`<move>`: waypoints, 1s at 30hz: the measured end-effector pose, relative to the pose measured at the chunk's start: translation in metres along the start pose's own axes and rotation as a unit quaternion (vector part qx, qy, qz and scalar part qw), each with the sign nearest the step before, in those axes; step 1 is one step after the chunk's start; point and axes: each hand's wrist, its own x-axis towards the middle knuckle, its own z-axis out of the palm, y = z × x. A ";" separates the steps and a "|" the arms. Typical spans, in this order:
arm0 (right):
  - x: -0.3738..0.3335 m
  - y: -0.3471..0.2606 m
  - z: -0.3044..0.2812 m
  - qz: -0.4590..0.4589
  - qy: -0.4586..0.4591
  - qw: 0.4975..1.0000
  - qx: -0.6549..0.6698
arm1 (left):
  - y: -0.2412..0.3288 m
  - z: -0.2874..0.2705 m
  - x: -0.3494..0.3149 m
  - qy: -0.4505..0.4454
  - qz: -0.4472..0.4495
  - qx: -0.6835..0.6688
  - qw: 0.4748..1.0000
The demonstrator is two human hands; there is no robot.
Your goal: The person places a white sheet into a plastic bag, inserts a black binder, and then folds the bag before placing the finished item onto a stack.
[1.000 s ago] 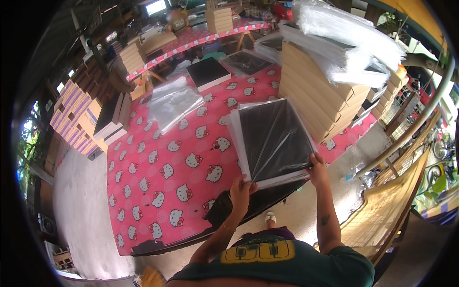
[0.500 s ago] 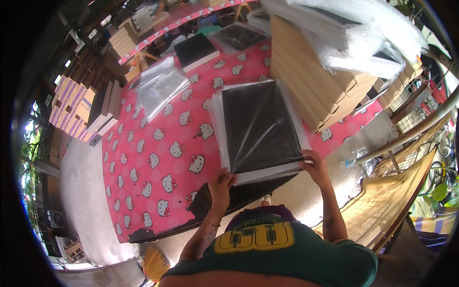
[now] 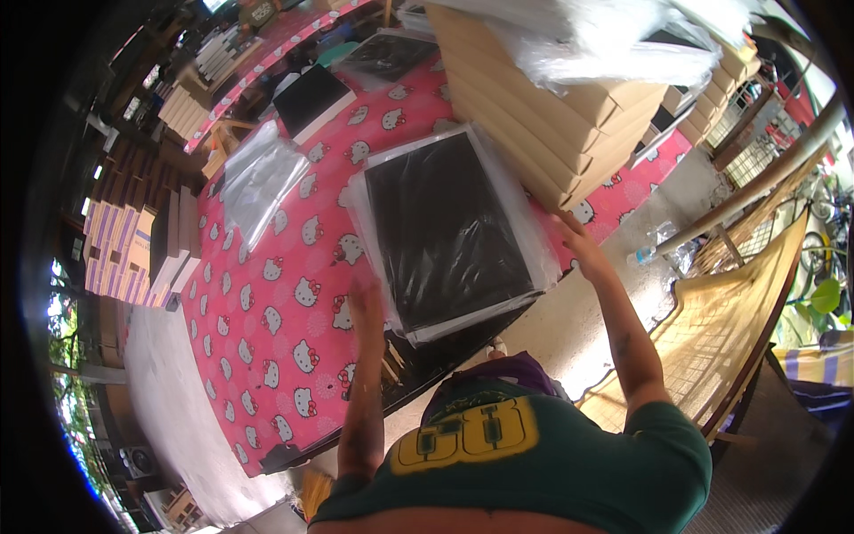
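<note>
A flat black rectangular box (image 3: 449,231), wrapped in a clear plastic sleeve, lies on the pink-covered table (image 3: 276,347) in front of me. Off its lower left edge, my left hand (image 3: 366,307) is over the cloth, somewhat blurred, fingers stretched out and holding nothing. My right hand (image 3: 576,240) is beyond the box's right side, close to the lower corner of the stacked brown cartons (image 3: 543,116). Its fingers are extended with nothing in them; whether they touch a carton I cannot tell.
Loose clear plastic sleeves (image 3: 258,182) lie on the table's left part. Behind are another black-topped box (image 3: 311,98) and a wrapped black one (image 3: 389,55). Plastic wrap (image 3: 614,49) covers the carton stack. More boxes (image 3: 120,249) are piled at left; a yellow mesh hammock (image 3: 712,347) is at right.
Both hands have let go of the sleeve's near edge. The left moved left, the right moved up toward the cartons. The sleeve's near edge now lies closer against the box.
</note>
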 end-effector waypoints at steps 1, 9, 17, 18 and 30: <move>0.012 0.005 0.008 0.032 -0.023 0.999 0.013 | 0.017 0.013 0.016 -0.028 -0.031 -0.049 0.998; -0.037 0.076 0.008 -0.158 0.009 0.979 -0.127 | 0.014 0.048 0.031 -0.110 -0.034 -0.070 0.991; -0.050 0.060 0.004 -0.146 0.178 0.968 -0.101 | 0.002 0.043 0.036 -0.108 -0.086 -0.128 0.982; -0.041 0.059 0.004 -0.125 0.151 0.974 -0.110 | 0.006 0.047 0.035 -0.112 -0.093 -0.133 0.980; -0.061 0.078 -0.009 0.116 0.018 0.979 0.169 | 0.020 0.054 0.024 -0.054 -0.110 -0.112 0.986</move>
